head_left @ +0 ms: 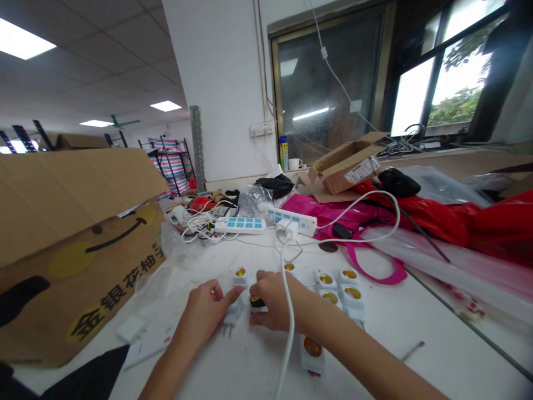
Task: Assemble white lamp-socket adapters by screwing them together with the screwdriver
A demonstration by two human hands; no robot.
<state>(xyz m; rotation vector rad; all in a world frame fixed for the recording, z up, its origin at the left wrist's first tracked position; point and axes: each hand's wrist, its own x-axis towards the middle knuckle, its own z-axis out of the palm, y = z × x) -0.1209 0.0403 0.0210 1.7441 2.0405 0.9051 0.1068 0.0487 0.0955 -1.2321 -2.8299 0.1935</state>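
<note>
Both hands are close together over the white table. My left hand has its thumb and curled fingers around a white plug-in lamp holder, whose metal prongs point toward me. My right hand is closed on a small white piece with a black-and-yellow top; the fingers cover much of it. Just beyond the left thumb stands another lamp holder with a brass-coloured threaded socket. Behind the right hand one more socket shows. Several similar holders stand right of it, and one lamp holder lies below the right forearm.
A white cable runs across in front of the right wrist. Power strips and tangled cords lie at the back. At left stands a large cardboard box; at right are pink and red bags and a thin metal tool.
</note>
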